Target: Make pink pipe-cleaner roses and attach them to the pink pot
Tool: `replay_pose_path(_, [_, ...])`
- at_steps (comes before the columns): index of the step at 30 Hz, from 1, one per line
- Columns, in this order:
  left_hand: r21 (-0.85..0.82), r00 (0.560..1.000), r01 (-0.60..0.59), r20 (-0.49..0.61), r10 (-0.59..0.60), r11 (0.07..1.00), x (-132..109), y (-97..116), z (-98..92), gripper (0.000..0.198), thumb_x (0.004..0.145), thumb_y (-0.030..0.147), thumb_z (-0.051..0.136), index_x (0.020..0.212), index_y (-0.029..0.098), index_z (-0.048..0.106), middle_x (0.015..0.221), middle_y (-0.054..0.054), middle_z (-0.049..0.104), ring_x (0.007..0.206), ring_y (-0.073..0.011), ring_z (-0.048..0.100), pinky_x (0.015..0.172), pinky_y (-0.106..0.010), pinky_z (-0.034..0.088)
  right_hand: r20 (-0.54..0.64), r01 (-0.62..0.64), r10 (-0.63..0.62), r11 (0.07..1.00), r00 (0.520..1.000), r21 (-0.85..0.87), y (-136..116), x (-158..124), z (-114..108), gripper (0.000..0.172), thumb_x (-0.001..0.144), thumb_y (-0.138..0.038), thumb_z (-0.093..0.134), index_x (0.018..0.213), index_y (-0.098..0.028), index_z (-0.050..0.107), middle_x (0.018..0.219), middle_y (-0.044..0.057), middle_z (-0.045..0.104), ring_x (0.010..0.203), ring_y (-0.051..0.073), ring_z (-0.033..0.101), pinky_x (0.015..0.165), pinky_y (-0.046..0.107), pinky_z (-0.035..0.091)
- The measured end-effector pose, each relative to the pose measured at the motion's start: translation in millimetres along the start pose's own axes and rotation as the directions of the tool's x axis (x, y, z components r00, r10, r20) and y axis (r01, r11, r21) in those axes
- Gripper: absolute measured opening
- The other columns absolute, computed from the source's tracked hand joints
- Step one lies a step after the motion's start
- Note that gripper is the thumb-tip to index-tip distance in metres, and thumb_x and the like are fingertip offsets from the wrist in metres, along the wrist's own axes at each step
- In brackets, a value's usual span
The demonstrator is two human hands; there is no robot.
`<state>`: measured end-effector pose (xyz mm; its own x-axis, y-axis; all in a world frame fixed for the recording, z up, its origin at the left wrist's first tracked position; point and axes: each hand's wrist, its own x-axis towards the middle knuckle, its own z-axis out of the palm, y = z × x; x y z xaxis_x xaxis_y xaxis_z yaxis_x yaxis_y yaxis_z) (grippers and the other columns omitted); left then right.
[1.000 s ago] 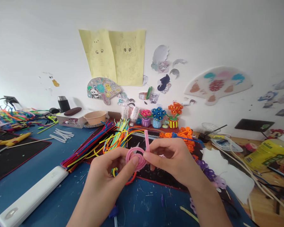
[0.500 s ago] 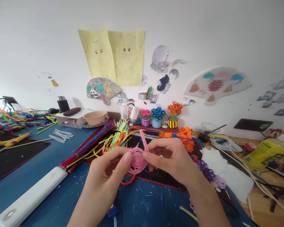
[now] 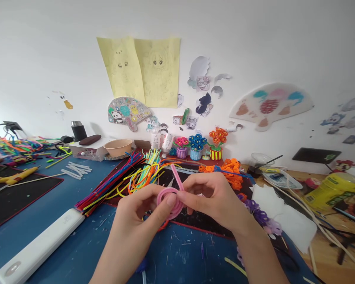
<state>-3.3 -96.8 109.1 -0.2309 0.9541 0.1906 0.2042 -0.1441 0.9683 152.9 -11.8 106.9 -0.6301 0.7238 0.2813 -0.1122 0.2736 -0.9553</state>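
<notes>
A pink pipe cleaner (image 3: 169, 196) is wound into a flat coil, with one straight end sticking up and to the left. My left hand (image 3: 140, 215) pinches the coil from the left, thumb across its face. My right hand (image 3: 213, 197) grips the coil's right edge where the loose end leaves it. Both hands hover just above a dark cutting mat (image 3: 195, 221) on the blue table (image 3: 47, 205). A red loop shows under the coil, partly hidden.
A bundle of coloured pipe cleaners (image 3: 121, 177) lies behind my hands. A long white case (image 3: 38, 246) rests at the lower left. Small pipe-cleaner flower pots (image 3: 198, 146) stand by the wall. Orange curls (image 3: 230, 169), purple curls (image 3: 262, 217), white paper and a yellow container (image 3: 334, 189) crowd the right side.
The coil has tilted flatter and its free end has swung from upright toward the left. My fingers have shifted round the coil; both hands stay in the same place.
</notes>
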Motion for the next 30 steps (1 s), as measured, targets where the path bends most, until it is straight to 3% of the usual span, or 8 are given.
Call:
replay_pose_path(7, [-0.033, 0.988, -0.049, -0.145, 0.044, 0.998, 1, -1, 1.3, 0.018, 0.080, 0.038, 0.075, 0.083, 0.020, 0.075, 0.077, -0.003, 0.076, 0.067, -0.0161, 0.069, 0.059, -0.021, 0.053, -0.041, -0.012, 0.016, 0.994, 0.999, 0.109, 2, 1, 1, 0.019, 0.076, -0.033, 0.082, 0.081, -0.016, 0.076, 0.068, 0.000, 0.069, 0.057, 0.010, 0.059, 0.055, 0.020, 0.049])
replay_pose_path(11, [0.024, 0.981, -0.078, -0.175, 0.081, 0.997, 3, -2, 3.0, 0.016, 0.080, 0.036, 0.075, 0.081, 0.020, 0.074, 0.073, -0.001, 0.075, 0.066, -0.0144, 0.068, 0.060, -0.019, 0.053, -0.004, -0.022, 0.023, 0.996, 1.000, 0.090, 2, 1, 6, 0.018, 0.072, -0.029, 0.086, 0.084, -0.018, 0.078, 0.072, 0.001, 0.073, 0.060, 0.010, 0.063, 0.055, 0.019, 0.050])
replay_pose_path(14, [0.037, 0.982, -0.093, -0.163, 0.098, 0.995, 1, -3, 2.2, 0.016, 0.081, 0.036, 0.074, 0.083, 0.021, 0.074, 0.073, 0.000, 0.074, 0.067, -0.0131, 0.067, 0.060, -0.017, 0.052, -0.051, -0.034, 0.037, 0.998, 0.998, 0.059, 1, 1, 9, 0.019, 0.075, -0.033, 0.083, 0.080, -0.016, 0.077, 0.069, 0.001, 0.072, 0.057, 0.010, 0.062, 0.054, 0.020, 0.050])
replay_pose_path(19, [0.040, 0.962, -0.099, -0.253, 0.106, 0.994, -3, -7, -0.5, 0.015, 0.079, 0.034, 0.075, 0.076, 0.020, 0.072, 0.071, 0.002, 0.070, 0.063, -0.0102, 0.060, 0.058, -0.015, 0.048, -0.085, -0.041, 0.052, 0.990, 0.995, 0.137, 2, 4, 9, 0.021, 0.074, -0.034, 0.084, 0.078, -0.015, 0.076, 0.070, 0.002, 0.074, 0.056, 0.009, 0.063, 0.054, 0.018, 0.052])
replay_pose_path(30, [-0.147, 0.990, -0.053, -0.138, 0.033, 0.988, -7, -8, 4.5, 0.017, 0.085, 0.034, 0.071, 0.078, 0.019, 0.066, 0.058, 0.004, 0.064, 0.050, -0.0080, 0.057, 0.044, -0.013, 0.043, -0.133, 0.012, 0.040, 0.929, 0.990, 0.371, 12, 8, 21, 0.014, 0.069, -0.027, 0.087, 0.073, -0.018, 0.078, 0.062, -0.001, 0.073, 0.054, 0.008, 0.066, 0.054, 0.015, 0.056])
